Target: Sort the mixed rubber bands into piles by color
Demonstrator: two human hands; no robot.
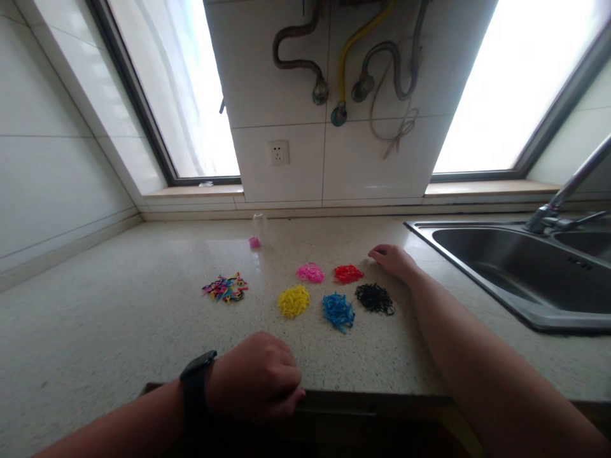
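Note:
My right hand [392, 261] reaches to the counter just beyond the red pile of small rubber bands [348, 273], fingers pinched together. Beside its fingertips is a faint whitish patch, too blurred to name; whatever the fingers hold is hidden. My left hand [258, 376], with a dark watch [198, 366] on the wrist, is curled closed at the counter's front edge. Between the hands lie a pink pile [310, 273], a yellow pile [293, 301], a blue pile [338, 312] and a black pile [375, 299]. Farther left sits a mixed-colour pile [225, 288] of similar bands.
A clear container [259, 224] stands toward the wall, with a small pink object [254, 242] by it. A steel sink [491, 267] and its faucet [548, 213] are on the right. Pipes and a yellow hose [351, 48] hang on the tiled wall above a socket [279, 152].

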